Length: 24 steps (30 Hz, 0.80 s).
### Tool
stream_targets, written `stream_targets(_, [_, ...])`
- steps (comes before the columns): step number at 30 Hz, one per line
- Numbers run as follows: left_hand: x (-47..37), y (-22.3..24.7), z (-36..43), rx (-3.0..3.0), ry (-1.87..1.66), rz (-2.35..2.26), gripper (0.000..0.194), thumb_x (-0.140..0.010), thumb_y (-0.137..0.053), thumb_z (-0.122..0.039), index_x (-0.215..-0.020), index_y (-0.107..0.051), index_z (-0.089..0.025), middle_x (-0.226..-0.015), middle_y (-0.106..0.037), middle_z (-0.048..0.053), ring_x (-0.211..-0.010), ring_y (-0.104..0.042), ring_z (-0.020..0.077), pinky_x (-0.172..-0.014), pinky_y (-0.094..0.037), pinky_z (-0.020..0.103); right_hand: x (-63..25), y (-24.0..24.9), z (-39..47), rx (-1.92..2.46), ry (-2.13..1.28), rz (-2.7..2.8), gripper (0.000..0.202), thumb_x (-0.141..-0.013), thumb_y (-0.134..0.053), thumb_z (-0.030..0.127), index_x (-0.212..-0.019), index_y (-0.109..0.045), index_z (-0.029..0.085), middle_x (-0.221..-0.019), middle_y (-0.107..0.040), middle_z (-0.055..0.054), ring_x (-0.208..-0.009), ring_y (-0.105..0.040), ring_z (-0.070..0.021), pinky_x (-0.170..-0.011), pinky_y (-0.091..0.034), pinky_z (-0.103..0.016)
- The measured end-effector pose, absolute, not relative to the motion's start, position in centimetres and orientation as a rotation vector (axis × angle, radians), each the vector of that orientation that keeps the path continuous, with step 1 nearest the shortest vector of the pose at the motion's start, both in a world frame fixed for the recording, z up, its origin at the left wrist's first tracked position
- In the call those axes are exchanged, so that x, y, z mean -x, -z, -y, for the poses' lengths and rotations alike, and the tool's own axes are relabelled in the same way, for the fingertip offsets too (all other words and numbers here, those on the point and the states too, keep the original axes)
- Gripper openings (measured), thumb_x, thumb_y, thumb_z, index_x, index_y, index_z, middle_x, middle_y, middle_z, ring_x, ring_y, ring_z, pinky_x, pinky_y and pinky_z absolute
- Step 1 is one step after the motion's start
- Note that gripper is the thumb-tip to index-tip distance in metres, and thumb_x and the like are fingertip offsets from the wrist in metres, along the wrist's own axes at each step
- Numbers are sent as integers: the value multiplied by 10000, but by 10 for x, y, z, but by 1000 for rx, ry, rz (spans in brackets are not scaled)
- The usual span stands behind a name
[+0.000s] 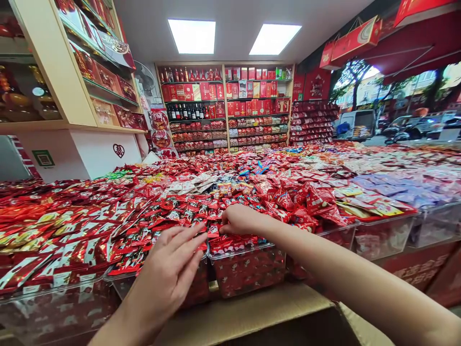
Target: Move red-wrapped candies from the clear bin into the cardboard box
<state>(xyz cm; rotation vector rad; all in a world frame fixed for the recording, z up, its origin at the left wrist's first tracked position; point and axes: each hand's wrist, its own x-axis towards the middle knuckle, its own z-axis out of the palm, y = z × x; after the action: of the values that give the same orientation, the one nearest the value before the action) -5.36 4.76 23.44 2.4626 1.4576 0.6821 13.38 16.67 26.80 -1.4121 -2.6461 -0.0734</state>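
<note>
Head cam: my right hand (239, 220) is pinching down into the heap of red candy packets (201, 211) piled in the clear bin (248, 269), fingers closed on some, can't tell which. My left hand (173, 269) is hovering just beside it, fingers spread and holding nothing, above a cardboard box (252, 317)

This is a sweet shop. Clear plastic bins (248, 252) heaped with red foil-wrapped candies (201, 202) fill the counter, and at twelve o'clock stand cream wooden shelves (225, 103) stacked with red gift boxes (252, 106) and dark bottles (183, 113).
</note>
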Motion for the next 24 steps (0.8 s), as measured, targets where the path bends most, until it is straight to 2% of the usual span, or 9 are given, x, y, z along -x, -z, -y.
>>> stream_targets(1, [55,-247,-66,-2703,-810,-1470,361,-847,-324,-318,-1163,-484,-251,-1291,-463,-9,-1190,-321,225,-1003,-191,456,-134,-267,-167,1406,68,2643,281,-708,-538,403,-838,-669,191,-797,-672,-74,-745,-601,-191,-574,-406,-237])
stream_targets(3, [54,-263,-97,-2931,-647,-1581,393,-829,-342,-369,-1184,-472,-262,-1298,-470,-21,-1226,-256,277,-963,-228,493,-135,-267,-167,1399,61,2635,291,-710,-535,412,-844,-667,190,-790,-673,-76,-744,-601,-191,-583,-407,-239])
stream_targets(6, [47,-265,-118,-3018,-406,-1632,392,-844,-275,-396,-1132,-517,-287,-1272,-497,-40,-1231,-253,317,-900,-248,531,-136,-267,-168,1397,60,2621,315,-710,-531,426,-842,-669,176,-788,-673,-89,-748,-602,-208,-582,-405,-252])
stream_targets(11, [41,-255,-114,-3084,-404,-1523,344,-847,-297,-403,-1023,-577,-307,-1162,-598,-41,-1224,-291,290,-905,-203,517,-137,-265,-171,1381,48,2604,305,-707,-536,425,-819,-676,177,-789,-676,-81,-746,-601,-206,-586,-395,-250])
stream_targets(19, [37,-259,-122,-3045,-415,-1454,323,-841,-317,-412,-909,-621,-327,-1083,-640,-43,-1179,-363,284,-877,-290,521,-136,-266,-175,1327,9,2601,269,-709,-550,385,-791,-675,161,-739,-671,-82,-673,-587,-180,-550,-369,-238])
stream_targets(21, [41,-263,-118,-3069,-511,-1447,300,-829,-364,-382,-986,-601,-286,-1145,-601,8,-1190,-342,292,-899,-297,517,-144,-271,-170,1271,-5,2572,264,-735,-531,368,-824,-665,159,-768,-668,-74,-700,-580,-166,-582,-376,-232])
stream_targets(24, [51,-252,-87,-3135,-991,-1208,326,-776,-492,-212,-1100,-528,-210,-1125,-591,72,-1135,-410,237,-934,-337,423,-165,-280,-143,1099,-141,2426,214,-766,-505,291,-834,-647,147,-776,-655,-53,-709,-567,-137,-613,-386,-219])
